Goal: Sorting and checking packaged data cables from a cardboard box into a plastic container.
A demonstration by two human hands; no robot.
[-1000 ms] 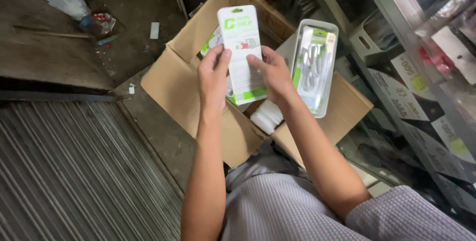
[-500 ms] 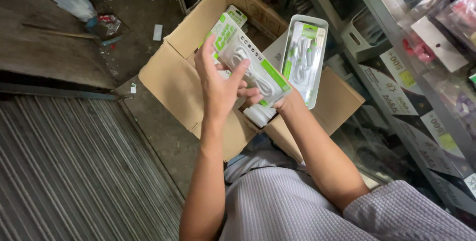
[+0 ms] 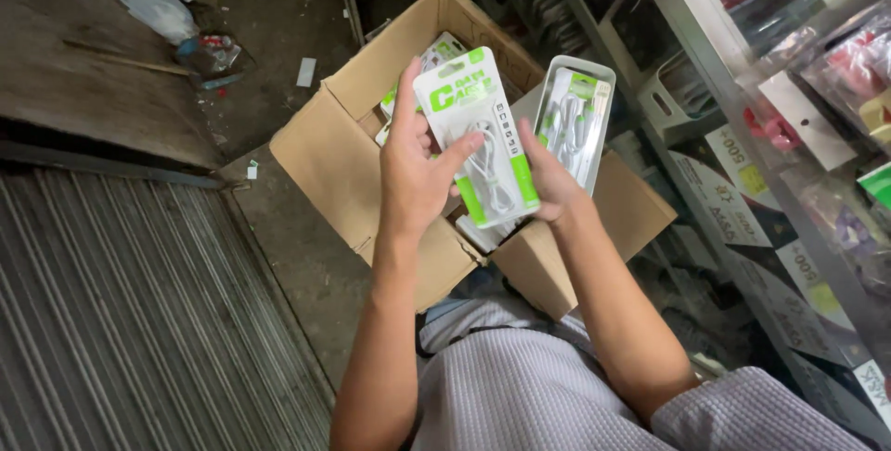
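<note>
A white-and-green blister pack [image 3: 478, 140] with a coiled white cable stands upright between the left hand [image 3: 415, 173] and right hand [image 3: 548, 182], above an open brown carton [image 3: 343, 168] holding more such packs [image 3: 436, 52]. Just right, a clear pack [image 3: 575, 117] leans on the carton flap. Pale labels [image 3: 742, 182] and bagged goods [image 3: 845, 70] line the shelves at right.

I'm holding a white and green blister pack [image 3: 483, 149] with a coiled white cable sealed under clear plastic, its front facing up at me and tilted slightly left. My left hand [image 3: 416, 173] grips its left edge and my right hand [image 3: 548, 177] its right, above the open cardboard box [image 3: 343, 163].
</note>
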